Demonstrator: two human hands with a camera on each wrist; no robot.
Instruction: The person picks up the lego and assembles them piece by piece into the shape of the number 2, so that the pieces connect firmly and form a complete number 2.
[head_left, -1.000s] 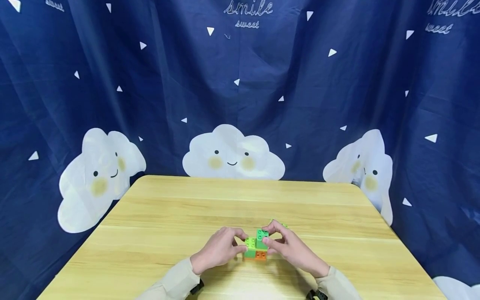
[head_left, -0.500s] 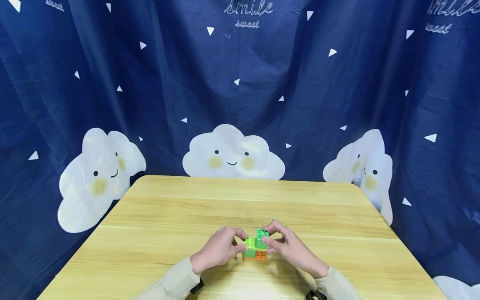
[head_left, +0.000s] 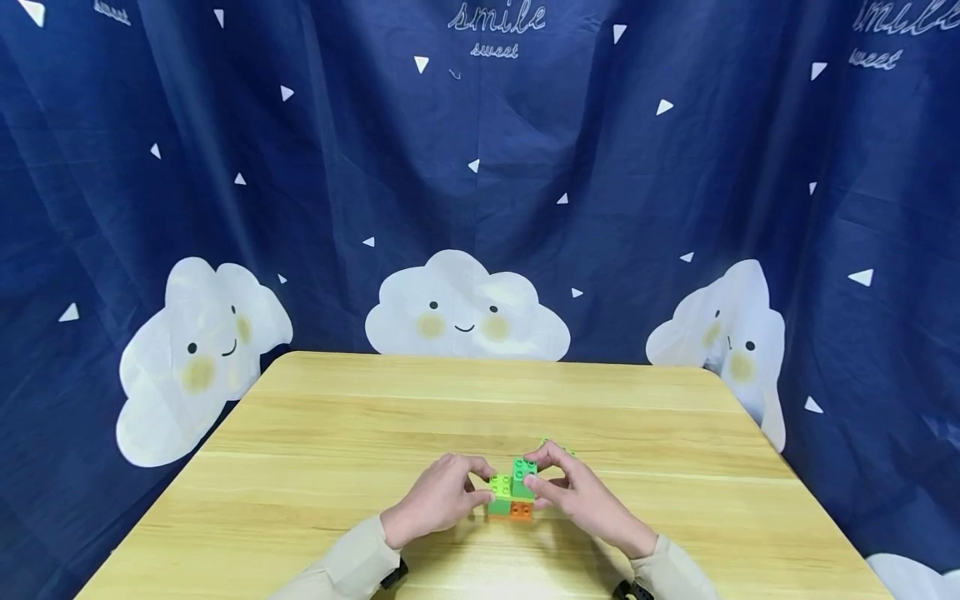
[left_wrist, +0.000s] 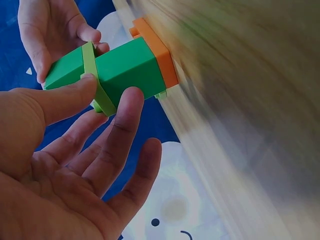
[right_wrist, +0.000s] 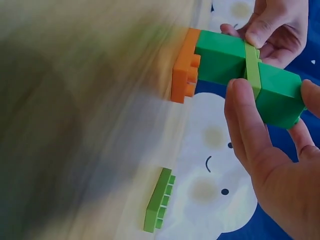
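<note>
A stack of toy building blocks stands on the table between both hands. At its base lies a flat orange block (head_left: 521, 510). A green block (left_wrist: 132, 67) sits on one end of it, topped by a lime-green plate (right_wrist: 252, 70). The upper green block (head_left: 522, 486) rests on the plate's right part. My left hand (head_left: 438, 497) pinches the plate between thumb and fingers at its left end. My right hand (head_left: 588, 502) holds the upper green block with thumb and index finger, while other fingers touch the plate's edge in the right wrist view.
Another lime-green plate (right_wrist: 159, 200) lies loose on the wooden table (head_left: 360, 433), just behind the right hand and mostly hidden in the head view. A dark blue curtain (head_left: 480, 208) with cloud prints hangs beyond the table's far edge.
</note>
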